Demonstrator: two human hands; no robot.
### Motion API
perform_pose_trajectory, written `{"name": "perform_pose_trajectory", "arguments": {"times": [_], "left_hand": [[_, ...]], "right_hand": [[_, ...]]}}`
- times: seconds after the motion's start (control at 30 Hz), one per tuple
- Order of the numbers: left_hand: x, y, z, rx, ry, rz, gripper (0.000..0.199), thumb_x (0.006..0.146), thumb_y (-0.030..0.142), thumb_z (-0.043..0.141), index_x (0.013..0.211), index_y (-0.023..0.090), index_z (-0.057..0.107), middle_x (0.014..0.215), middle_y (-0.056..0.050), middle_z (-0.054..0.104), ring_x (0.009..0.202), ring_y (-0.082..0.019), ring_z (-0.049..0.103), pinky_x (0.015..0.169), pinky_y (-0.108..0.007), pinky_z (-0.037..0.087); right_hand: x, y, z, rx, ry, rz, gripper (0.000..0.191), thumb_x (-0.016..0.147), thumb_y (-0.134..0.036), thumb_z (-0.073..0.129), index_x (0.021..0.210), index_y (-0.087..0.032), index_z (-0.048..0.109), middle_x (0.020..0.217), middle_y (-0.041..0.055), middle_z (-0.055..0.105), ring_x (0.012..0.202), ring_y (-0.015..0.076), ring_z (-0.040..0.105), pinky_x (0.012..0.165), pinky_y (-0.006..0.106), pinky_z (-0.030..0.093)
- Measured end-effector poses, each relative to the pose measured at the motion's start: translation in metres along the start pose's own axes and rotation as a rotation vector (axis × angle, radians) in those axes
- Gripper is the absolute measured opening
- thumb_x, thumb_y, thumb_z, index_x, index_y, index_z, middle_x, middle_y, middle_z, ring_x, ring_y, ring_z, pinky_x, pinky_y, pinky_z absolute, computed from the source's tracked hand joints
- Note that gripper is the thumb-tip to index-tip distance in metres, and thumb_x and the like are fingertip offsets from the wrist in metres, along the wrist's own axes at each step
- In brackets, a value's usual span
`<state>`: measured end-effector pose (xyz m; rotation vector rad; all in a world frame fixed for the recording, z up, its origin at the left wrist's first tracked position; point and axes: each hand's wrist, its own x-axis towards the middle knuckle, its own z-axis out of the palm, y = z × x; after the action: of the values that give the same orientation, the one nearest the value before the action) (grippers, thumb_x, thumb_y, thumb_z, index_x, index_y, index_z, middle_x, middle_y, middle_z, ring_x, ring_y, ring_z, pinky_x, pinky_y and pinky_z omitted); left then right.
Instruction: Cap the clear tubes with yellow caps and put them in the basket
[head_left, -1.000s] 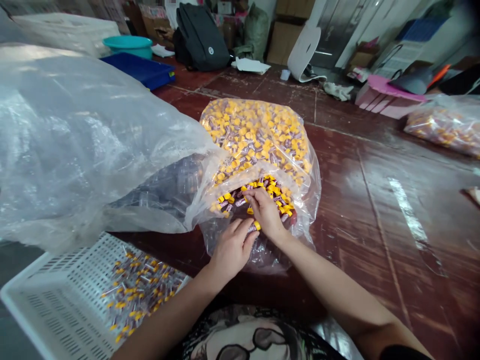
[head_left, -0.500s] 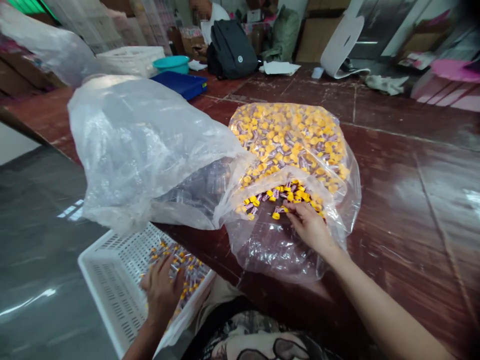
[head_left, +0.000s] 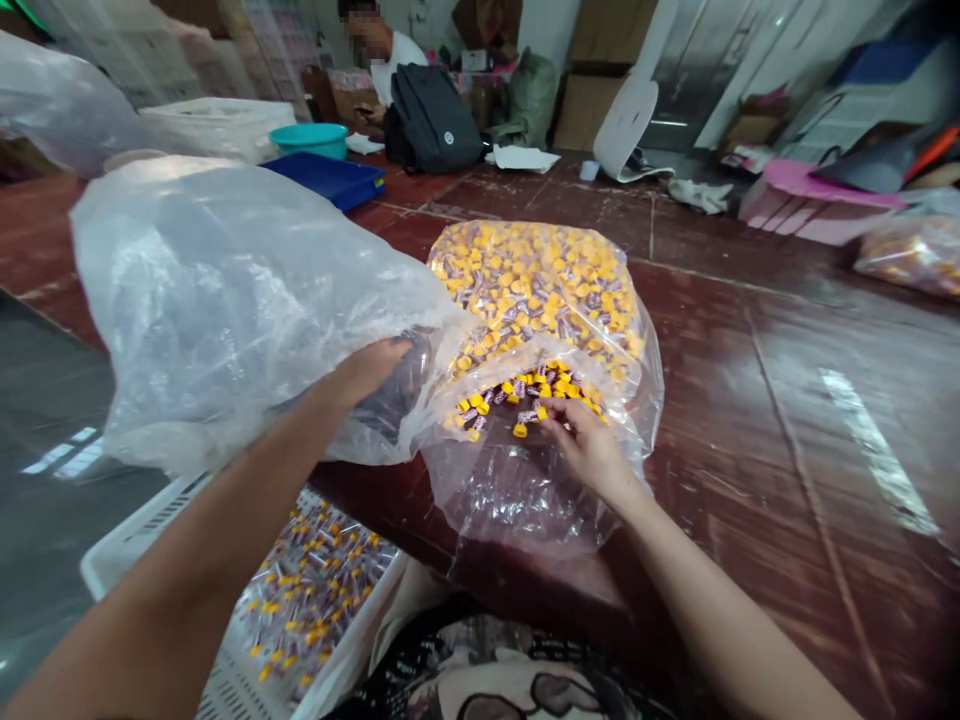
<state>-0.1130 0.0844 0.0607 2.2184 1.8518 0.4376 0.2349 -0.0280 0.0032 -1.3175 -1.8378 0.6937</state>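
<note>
Contents: small clear vials (head_left: pixel 532 290) with yellow caps and purple-and-silver bands, hundreds, lying loose and densely packed at centre, in the lower end of a large clear polythene bag (head_left: pixel 225 300); the film is creased and glossy, with a fold lying over the front of the heap and a small patch of vials exposed at the opening; the bag's slack upper part billows toward 10 o'clock; the bag rests on a worn, red-brown glossy floor (head_left: pixel 750 420); left hand (head_left: pixel 371 370), at 9 o'clock, is clamped on the gathered film; right hand (head_left: pixel 589 450), just below centre, has its fingers (head_left: pixel 559 420) touching the exposed vials, though whether a vial is pinched cannot be told; at 7 o'clock, a white perforated plastic crate (head_left: pixel 232 690) holds more capped vials; at 12 o'clock, a seated person (head_left: pixel 394 55) sits behind a black backpack (head_left: pixel 431 120); at 11 o'clock, a teal basin (head_left: pixel 309 140) stands near a blue tray (head_left: pixel 324 180); at 2 o'clock, a stack of pink boards (head_left: pixel 806 205) lies near the far wall; at 3 o'clock, a second bag of capped vials (head_left: pixel 915 255) lies on the floor.
</note>
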Motion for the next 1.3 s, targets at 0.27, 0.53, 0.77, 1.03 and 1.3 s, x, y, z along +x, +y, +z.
{"name": "perform_pose_trajectory", "arguments": {"times": [0.27, 0.53, 0.77, 1.03, 1.3], "left_hand": [[-0.11, 0.087, 0.014, -0.261, 0.018, 0.327, 0.03, 0.096, 0.028, 0.044, 0.124, 0.02, 0.051, 0.108, -0.009, 0.065, 0.097, -0.021, 0.063, 0.087, -0.036, 0.052], [-0.135, 0.119, 0.06, -0.573, -0.091, 0.161, 0.029, 0.099, 0.031, 0.045, 0.127, 0.022, 0.048, 0.123, -0.01, 0.065, 0.114, -0.023, 0.062, 0.099, -0.043, 0.05], [-0.127, 0.127, 0.072, -0.6, -0.075, 0.16, 0.029, 0.1, 0.038, 0.044, 0.123, 0.021, 0.053, 0.119, -0.01, 0.066, 0.11, -0.023, 0.063, 0.096, -0.044, 0.052], [-0.128, 0.136, 0.089, -0.457, 0.051, 0.19, 0.029, 0.1, 0.032, 0.043, 0.123, 0.017, 0.053, 0.119, -0.013, 0.066, 0.111, -0.025, 0.063, 0.094, -0.04, 0.054], [-0.229, 0.045, 0.076, -0.132, 0.398, 0.074, 0.041, 0.092, 0.023, 0.057, 0.132, 0.021, 0.051, 0.113, -0.01, 0.067, 0.1, -0.022, 0.064, 0.093, -0.037, 0.052]], "right_hand": [[0.0, -0.025, -0.003, 0.446, -0.055, 0.111, 0.029, 0.095, -0.037, 0.059, 0.123, -0.03, 0.061, 0.115, 0.0057, 0.061, 0.087, 0.0168, 0.068, 0.081, 0.039, 0.063], [0.0, -0.041, -0.007, 0.313, 0.078, 0.062, 0.027, 0.092, -0.032, 0.066, 0.118, -0.032, 0.069, 0.114, 0.0046, 0.066, 0.089, 0.0177, 0.068, 0.081, 0.041, 0.062], [-0.007, -0.043, -0.005, 0.231, 0.02, 0.006, 0.026, 0.092, -0.029, 0.065, 0.116, -0.034, 0.072, 0.112, 0.0026, 0.072, 0.104, 0.0203, 0.067, 0.098, 0.046, 0.056], [-0.026, -0.05, 0.017, 0.18, -0.066, -0.088, 0.043, 0.098, -0.02, 0.049, 0.139, -0.033, 0.057, 0.133, 0.0056, 0.063, 0.119, 0.0196, 0.061, 0.104, 0.042, 0.051], [0.003, -0.018, 0.012, -0.122, -0.136, -0.067, 0.042, 0.097, -0.03, 0.053, 0.139, -0.028, 0.054, 0.129, 0.0097, 0.061, 0.115, 0.0236, 0.06, 0.1, 0.045, 0.051]]}}
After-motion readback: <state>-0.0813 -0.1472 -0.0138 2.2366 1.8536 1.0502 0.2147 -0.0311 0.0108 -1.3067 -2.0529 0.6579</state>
